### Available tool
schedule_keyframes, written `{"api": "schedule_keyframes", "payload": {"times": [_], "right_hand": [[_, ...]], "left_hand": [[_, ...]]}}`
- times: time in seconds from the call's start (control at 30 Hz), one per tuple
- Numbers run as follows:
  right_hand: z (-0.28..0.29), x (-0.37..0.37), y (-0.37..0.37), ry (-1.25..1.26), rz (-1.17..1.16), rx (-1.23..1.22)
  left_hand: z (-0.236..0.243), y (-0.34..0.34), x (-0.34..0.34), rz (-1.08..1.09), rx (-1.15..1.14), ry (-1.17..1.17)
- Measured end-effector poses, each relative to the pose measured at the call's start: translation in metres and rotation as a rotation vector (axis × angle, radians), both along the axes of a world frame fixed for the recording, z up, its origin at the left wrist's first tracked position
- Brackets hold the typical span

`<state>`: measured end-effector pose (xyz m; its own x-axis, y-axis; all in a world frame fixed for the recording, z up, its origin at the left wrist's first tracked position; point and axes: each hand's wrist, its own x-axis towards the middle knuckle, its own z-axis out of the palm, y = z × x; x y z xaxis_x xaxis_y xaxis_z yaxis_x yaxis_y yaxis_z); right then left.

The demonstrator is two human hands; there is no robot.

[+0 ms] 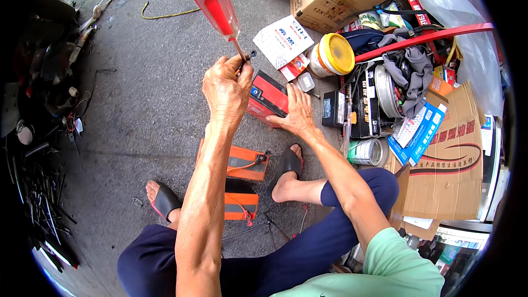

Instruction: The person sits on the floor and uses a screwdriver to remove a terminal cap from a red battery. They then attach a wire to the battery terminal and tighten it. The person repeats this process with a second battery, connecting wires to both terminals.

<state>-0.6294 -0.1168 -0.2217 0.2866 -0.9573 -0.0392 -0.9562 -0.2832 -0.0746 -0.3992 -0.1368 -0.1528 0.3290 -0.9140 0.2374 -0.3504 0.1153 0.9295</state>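
Note:
My left hand (228, 81) is closed round the shaft of a screwdriver (217, 8), whose clear red handle points up and away. Beside its fingertips is a small dark round piece (252, 54), too small to name. To the right, a red battery (269, 94) with a black strip and a terminal on top stands on the ground. My right hand (297, 111) steadies it, thumb and fingers gripping its right end. Between my feet lie two orange batteries with grey bands, a farther one (242, 155) and a nearer one (234, 207), with leads attached.
At the right are a yellow-lidded tub (336, 54), a small black battery (333, 109), a tin (366, 152) and cardboard (448, 170). A carton (341, 0) stands far off. Paper (283, 40) lies near the tub. Dark scrap strips (41, 203) are piled left.

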Motion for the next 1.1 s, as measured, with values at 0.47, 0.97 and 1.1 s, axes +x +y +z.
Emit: {"api": "schedule_keyframes", "payload": {"times": [0.47, 0.97, 1.1], "right_hand": [[-0.012, -0.011, -0.056, -0.161, -0.105, 0.124], [-0.029, -0.043, -0.112, -0.327, -0.203, 0.244], [-0.025, -0.041, -0.109, -0.326, -0.192, 0.244]], "left_hand": [[-0.004, -0.008, 0.000, -0.046, 0.100, 0.105], [-0.026, -0.017, -0.020, -0.122, 0.136, 0.048], [-0.027, -0.017, -0.023, -0.135, 0.132, 0.061]]}}
